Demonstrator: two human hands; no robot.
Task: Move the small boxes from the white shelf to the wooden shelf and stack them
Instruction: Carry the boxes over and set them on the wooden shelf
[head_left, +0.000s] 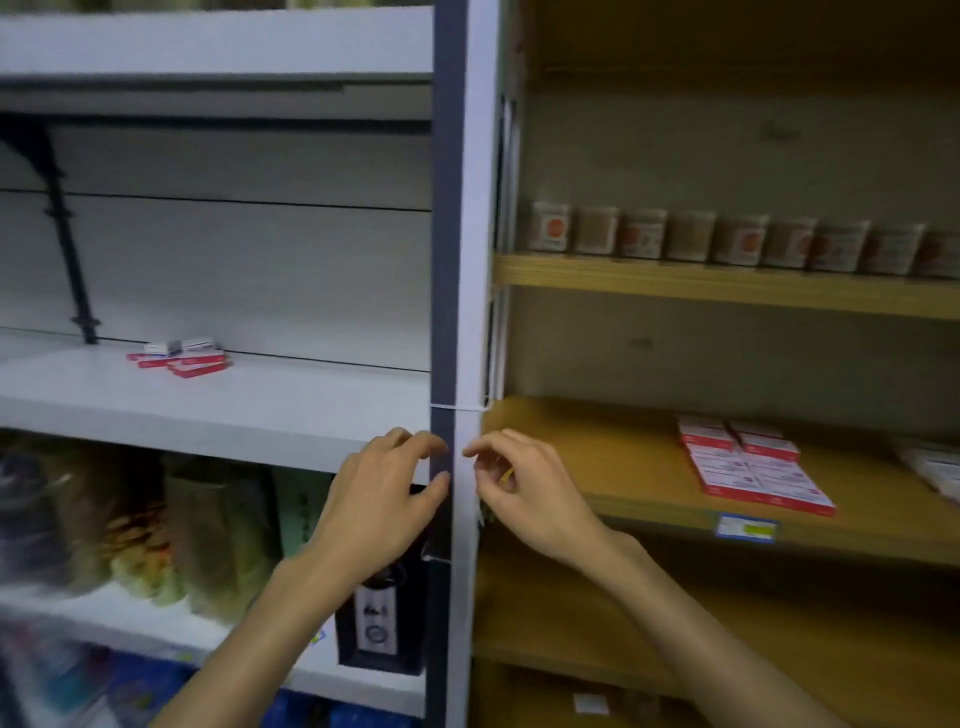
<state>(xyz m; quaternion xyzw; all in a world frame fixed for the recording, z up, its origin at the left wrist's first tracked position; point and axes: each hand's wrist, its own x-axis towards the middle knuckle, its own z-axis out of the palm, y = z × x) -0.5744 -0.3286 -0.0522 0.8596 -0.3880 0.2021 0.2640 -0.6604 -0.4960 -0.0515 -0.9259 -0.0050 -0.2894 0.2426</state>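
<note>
Both hands empty, left hand (382, 499) and right hand (524, 493) loosely curled. Small boxes (179, 356) remaining on white shelf (218, 410); stack (748, 465) on wooden shelf (597, 457). Best: reach left, pinch several squarely.

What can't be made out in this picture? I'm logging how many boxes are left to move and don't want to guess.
- Small boxes on the white shelf: head view, far and overlapping, so the count is unclear.
- Stacked boxes on the wooden shelf: print blurred; layers cannot be counted.
- Packs at the right edge: cut off by the frame.
- Jars on the upper wooden shelf: labels blurred, unreadable.
- Bags under the white shelf: motion-blurred.
</note>
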